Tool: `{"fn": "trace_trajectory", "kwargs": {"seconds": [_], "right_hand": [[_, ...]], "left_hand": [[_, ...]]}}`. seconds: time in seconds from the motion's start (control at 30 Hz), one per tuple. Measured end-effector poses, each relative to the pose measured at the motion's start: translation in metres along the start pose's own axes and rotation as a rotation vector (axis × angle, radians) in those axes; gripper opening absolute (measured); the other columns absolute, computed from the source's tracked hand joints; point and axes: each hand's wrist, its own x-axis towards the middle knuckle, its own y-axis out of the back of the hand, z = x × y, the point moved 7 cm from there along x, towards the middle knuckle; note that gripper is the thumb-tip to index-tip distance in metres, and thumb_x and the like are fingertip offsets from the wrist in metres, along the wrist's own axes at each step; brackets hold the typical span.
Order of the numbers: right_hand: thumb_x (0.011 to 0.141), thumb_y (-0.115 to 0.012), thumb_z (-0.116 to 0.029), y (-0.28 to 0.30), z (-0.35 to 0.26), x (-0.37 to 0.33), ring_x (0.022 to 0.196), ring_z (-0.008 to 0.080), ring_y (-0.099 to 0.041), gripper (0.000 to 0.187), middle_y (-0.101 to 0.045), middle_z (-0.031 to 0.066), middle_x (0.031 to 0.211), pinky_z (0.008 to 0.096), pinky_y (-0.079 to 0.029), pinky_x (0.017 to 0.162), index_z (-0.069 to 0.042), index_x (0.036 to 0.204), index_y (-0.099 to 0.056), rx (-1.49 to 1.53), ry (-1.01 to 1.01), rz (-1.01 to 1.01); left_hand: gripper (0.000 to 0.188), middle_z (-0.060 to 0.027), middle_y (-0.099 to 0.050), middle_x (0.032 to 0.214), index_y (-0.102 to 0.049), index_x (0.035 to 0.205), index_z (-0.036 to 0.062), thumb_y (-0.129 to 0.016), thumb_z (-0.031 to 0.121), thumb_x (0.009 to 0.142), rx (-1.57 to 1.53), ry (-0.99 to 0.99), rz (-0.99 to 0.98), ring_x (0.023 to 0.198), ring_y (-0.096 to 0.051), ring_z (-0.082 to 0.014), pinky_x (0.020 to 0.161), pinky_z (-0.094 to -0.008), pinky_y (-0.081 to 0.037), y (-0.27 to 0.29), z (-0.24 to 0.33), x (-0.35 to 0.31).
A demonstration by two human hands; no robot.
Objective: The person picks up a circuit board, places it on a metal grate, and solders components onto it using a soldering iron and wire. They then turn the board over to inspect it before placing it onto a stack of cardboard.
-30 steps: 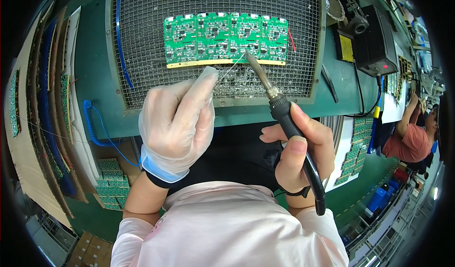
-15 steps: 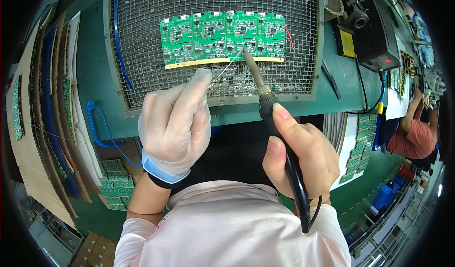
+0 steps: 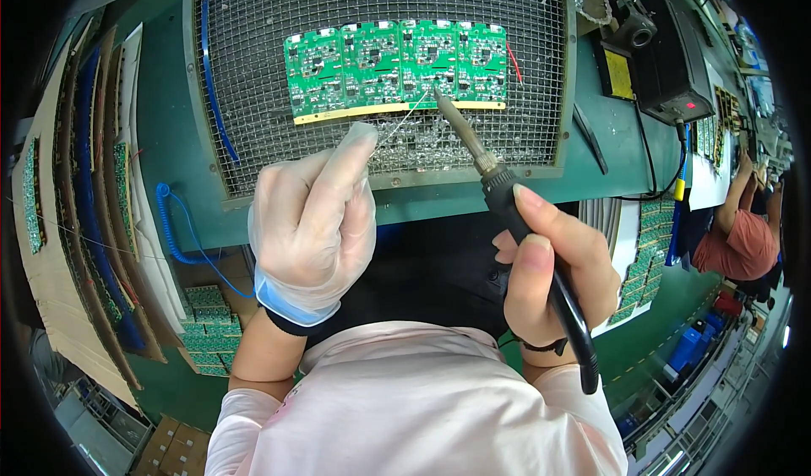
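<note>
A green circuit board panel (image 3: 372, 69), made of several joined boards with a pale yellow strip along its near edge, lies on a wire mesh (image 3: 279, 159). My left hand (image 3: 314, 223), in a thin translucent glove with a blue wrist strap, pinches a fine solder wire (image 3: 400, 124). Its far end reaches the near part of the panel. My right hand (image 3: 562, 265) is bare and wraps round the black handle of a soldering iron (image 3: 498, 187). The iron's tip meets the panel's near edge by the wire's end; whether it touches cannot be made out.
A black soldering station (image 3: 676, 75) with a red light and an iron holder (image 3: 632, 32) stand at the right. Tweezers (image 3: 590, 138) lie beside the mesh frame. Cardboard sheets (image 3: 68, 223) and more boards are at the left. A co-worker (image 3: 739, 231) sits at far right.
My right hand has shifted right and slightly down, tilting the soldering iron further over, while its tip stays near the same spot. The left hand and the panel have barely moved.
</note>
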Motion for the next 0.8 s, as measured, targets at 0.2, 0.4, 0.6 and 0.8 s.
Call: {"fn": "trace_trajectory", "kwargs": {"seconds": [0.2,0.4,0.6,0.8], "right_hand": [[0.100,-0.059,-0.015,-0.001,0.010,0.002,0.062,0.0139,-0.065,0.025,-0.072,0.0157,0.087,0.0252,-0.056,0.058,0.006,0.113,-0.065,0.067,0.005,0.071],[0.093,-0.065,-0.004,-0.008,-0.012,0.008,0.056,0.0134,-0.060,0.025,-0.068,0.0107,0.075,0.0261,-0.051,0.053,0.004,0.116,-0.067,-0.098,0.077,-0.089],[0.078,-0.076,-0.002,-0.014,-0.032,0.011,0.050,0.0106,-0.052,0.031,-0.057,0.0019,0.066,0.0237,-0.046,0.047,0.008,0.107,-0.072,-0.303,0.377,-0.044],[0.078,-0.076,-0.001,-0.010,-0.033,0.012,0.050,0.0107,-0.052,0.033,-0.058,0.0020,0.066,0.0236,-0.046,0.046,0.009,0.109,-0.072,-0.282,0.341,-0.046]], "left_hand": [[0.041,-0.0034,-0.066,0.091,-0.072,0.123,0.0092,-0.071,0.001,0.082,-0.004,0.001,-0.009,0.075,-0.057,-0.0205,0.065,-0.0316,-0.050,0.001,0.000,0.000],[0.041,-0.0038,-0.067,0.093,-0.072,0.122,0.0088,-0.070,0.000,0.082,-0.007,-0.003,-0.012,0.075,-0.057,-0.0209,0.066,-0.0323,-0.050,0.001,0.001,-0.001],[0.043,-0.0039,-0.067,0.092,-0.072,0.122,0.0084,-0.070,-0.001,0.081,-0.001,-0.019,-0.006,0.075,-0.057,-0.0210,0.066,-0.0320,-0.050,0.003,0.003,0.002],[0.045,-0.0039,-0.067,0.092,-0.072,0.122,0.0083,-0.070,-0.003,0.079,-0.013,-0.015,0.004,0.075,-0.057,-0.0210,0.065,-0.0318,-0.050,0.007,0.002,0.001]]}}
